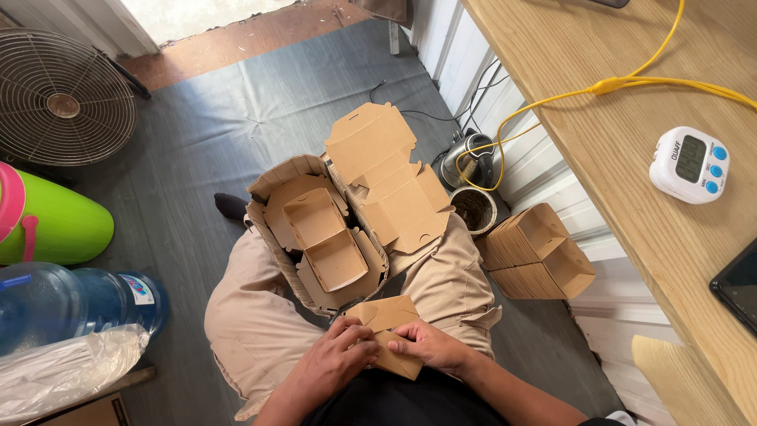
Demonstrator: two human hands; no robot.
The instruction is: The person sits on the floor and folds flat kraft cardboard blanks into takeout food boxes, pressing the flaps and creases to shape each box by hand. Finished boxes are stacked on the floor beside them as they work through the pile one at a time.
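Lower part of folded brown box [388,335] hidden beneath both hands [378,353]. Fan [61,96] cut off at left edge; green container [55,223] likewise. Dark device [739,285] on counter [615,142] cropped at right edge. Contents of round pot [473,210] too dark to tell (kettle [467,160] interior also).

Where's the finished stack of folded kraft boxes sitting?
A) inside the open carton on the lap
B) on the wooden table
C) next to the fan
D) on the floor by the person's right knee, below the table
D: the folded stack stands on the floor beneath the wooden table, right of the person's knee.
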